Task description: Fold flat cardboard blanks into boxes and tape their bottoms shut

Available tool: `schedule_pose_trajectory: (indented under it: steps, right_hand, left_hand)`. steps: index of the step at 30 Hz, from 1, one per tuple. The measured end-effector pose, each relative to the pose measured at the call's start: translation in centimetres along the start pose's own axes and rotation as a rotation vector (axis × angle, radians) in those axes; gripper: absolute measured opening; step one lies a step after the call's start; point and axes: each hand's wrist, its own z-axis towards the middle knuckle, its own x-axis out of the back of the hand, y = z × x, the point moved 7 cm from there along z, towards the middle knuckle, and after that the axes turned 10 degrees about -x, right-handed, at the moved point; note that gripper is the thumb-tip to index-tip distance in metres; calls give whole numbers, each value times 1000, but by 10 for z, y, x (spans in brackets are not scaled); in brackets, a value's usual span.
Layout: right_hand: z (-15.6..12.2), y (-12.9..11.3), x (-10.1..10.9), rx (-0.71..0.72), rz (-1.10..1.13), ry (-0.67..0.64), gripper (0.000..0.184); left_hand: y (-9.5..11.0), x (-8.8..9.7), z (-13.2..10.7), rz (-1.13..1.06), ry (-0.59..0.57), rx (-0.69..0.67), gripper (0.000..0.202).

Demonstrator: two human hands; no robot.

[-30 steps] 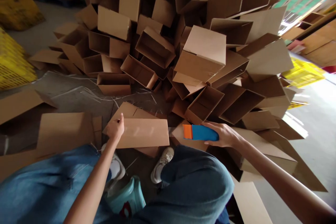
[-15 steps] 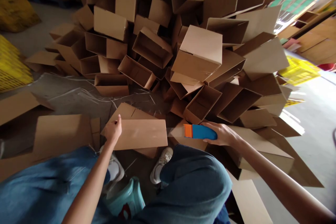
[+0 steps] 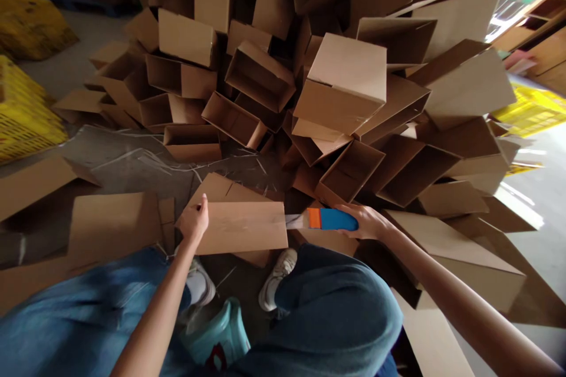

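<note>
A narrow cardboard box (image 3: 247, 235) lies in front of my knees, its long face turned up. At its left end my left hand (image 3: 194, 221) is closed on the edge, thumb pointing up. My right hand (image 3: 367, 222) grips a blue and orange tape dispenser (image 3: 338, 219) just off the box's right end. A strip of clear tape (image 3: 294, 222) spans the short gap between box and dispenser. Behind the box an open cardboard flap (image 3: 225, 188) sticks out.
A large heap of open cardboard boxes (image 3: 260, 76) fills the area ahead and to the right. Yellow crates (image 3: 26, 112) stand at the left. Loose white straps (image 3: 163, 160) lie on the floor. A turquoise bag or container (image 3: 216, 333) sits between my feet.
My right hand has brought the tape dispenser slightly closer to the box's right end. My left hand keeps its hold on the box. The whole view has shifted a little.
</note>
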Motion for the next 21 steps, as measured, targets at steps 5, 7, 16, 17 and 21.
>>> schedule_pose_trajectory:
  steps: [5,7,16,17,21]
  right_hand:
    - [8,5,-21,-10,-19,-18,65]
    - [13,7,-31,-20,-28,-23,66]
    - [39,-36,-43,-43,-65,-184,59]
    - [43,-45,-42,-50,-57,-200,58]
    - [52,-71,-43,-92,-26,-244,54]
  left_hand:
    - [-1,0,0,-1,-6,21,75]
    - [0,0,0,4,-10,9,74]
    - [-3,-2,0,4,7,8,74]
    - [-3,-2,0,-3,8,4,73]
    - [-3,-2,-1,-31,13,16,71]
